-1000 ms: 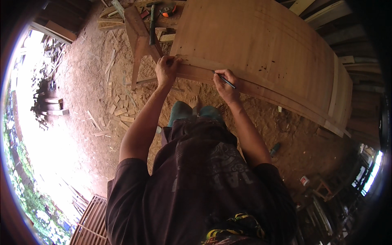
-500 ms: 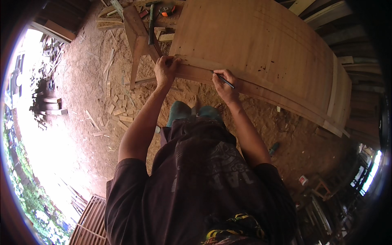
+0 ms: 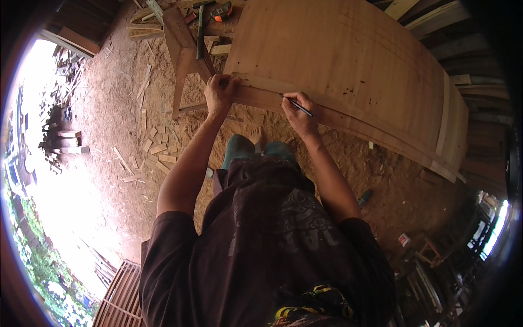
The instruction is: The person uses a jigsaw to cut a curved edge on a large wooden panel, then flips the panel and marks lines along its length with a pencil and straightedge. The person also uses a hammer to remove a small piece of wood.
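Note:
A large, flat wooden panel [image 3: 316, 49] lies in front of me, its near edge running from left to lower right. Along that edge is a long, thin wooden strip [image 3: 261, 84]. My left hand [image 3: 219, 95] is closed at the strip's left end, fingers curled over it at the panel's corner. A dark pencil [image 3: 301, 107] is pinched in my right hand [image 3: 299, 117], which rests against the near edge. Its tip points left and meets the wood by the strip; any line it has made is too fine to see.
Left of the panel stands an angled wooden piece [image 3: 185, 57], with a hammer [image 3: 200, 35] leaning on it. An orange and black tape measure [image 3: 221, 12] lies behind. Small wood offcuts [image 3: 158, 148] litter the dirt floor. Stacked boards [image 3: 436, 22] stand at the far right.
Both hands keep nearly the same places, and the pencil stays at the strip. The whole view has shifted very slightly.

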The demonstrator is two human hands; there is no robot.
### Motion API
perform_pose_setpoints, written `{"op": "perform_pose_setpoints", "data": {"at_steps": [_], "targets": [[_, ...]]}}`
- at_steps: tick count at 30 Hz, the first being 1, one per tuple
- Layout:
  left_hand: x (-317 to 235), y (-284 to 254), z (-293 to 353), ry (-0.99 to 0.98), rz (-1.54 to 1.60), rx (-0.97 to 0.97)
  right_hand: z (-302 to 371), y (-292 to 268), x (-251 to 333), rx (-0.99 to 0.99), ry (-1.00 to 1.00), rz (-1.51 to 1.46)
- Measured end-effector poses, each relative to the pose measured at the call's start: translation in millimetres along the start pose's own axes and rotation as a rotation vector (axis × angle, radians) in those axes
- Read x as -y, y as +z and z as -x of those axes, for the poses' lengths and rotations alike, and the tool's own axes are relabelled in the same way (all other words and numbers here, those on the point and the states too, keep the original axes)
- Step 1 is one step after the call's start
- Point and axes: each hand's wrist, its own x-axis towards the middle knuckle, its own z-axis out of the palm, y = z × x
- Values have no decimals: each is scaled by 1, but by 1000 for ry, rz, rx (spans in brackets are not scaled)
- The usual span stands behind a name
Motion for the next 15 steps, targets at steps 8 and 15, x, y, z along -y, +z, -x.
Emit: {"op": "perform_pose_setpoints", "data": {"at_steps": [8,15], "targets": [[5,11,-3,30,29,-18,1,-1,-4,-21,-56,-20],[13,3,-6,1,-35,27,43,-46,14,-122,47,-181]]}}
